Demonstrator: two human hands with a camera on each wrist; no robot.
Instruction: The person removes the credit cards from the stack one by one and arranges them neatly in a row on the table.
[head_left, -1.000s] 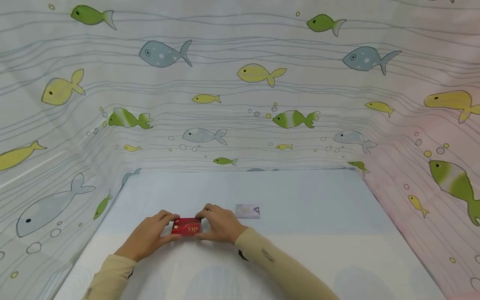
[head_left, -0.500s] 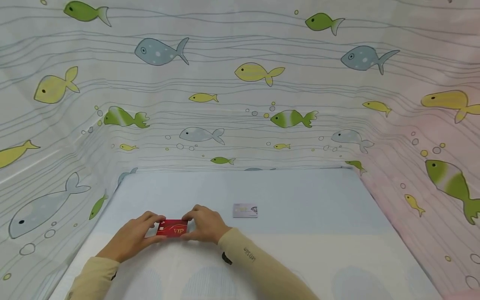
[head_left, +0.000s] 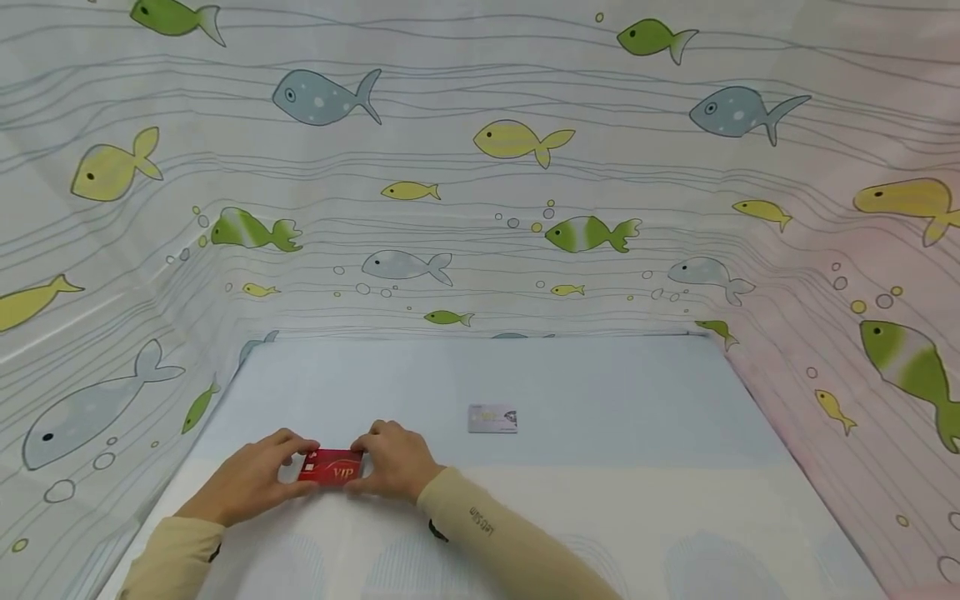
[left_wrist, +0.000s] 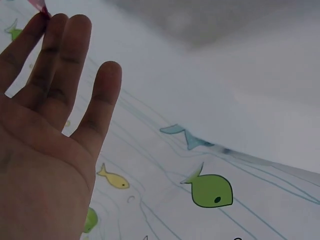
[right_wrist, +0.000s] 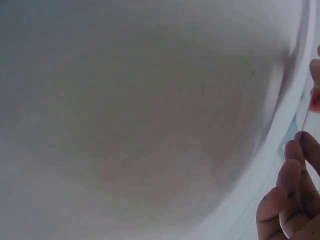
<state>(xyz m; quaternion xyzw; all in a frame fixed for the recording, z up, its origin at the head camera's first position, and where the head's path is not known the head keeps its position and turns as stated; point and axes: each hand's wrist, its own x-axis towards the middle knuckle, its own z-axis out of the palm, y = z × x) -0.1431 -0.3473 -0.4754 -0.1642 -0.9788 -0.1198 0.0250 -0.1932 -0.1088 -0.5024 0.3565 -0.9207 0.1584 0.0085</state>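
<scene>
Red, plastic-looking rectangular card lettered "VIP" (head_left: 331, 471) spans a person's left hand (head_left: 251, 477) and right hand (head_left: 399, 463), fingers and thumbs pinching opposite ends, I'd judge to steady it with its print uncovered; beyond the right fingers lies a pale lilac rectangular card (head_left: 492, 419).

1. the red card (head_left: 331, 468) looks like smooth, stiff plastic, with gold-toned lettering of a faintly metallic look.
2. the pale card (head_left: 492, 418), farther off and to the right, also looks like smooth plastic; its exact gloss is too small to tell.
3. the table covering (head_left: 600, 400) is smooth and mostly matt; whether it is cloth or coated sheet cannot be told.
4. the fish-printed sheeting (head_left: 480, 100) looks thin and plastic-like, softly creased, with a glossy streak at left.
5. the near sleeves (head_left: 517, 537) are matt, smooth cloth.
</scene>
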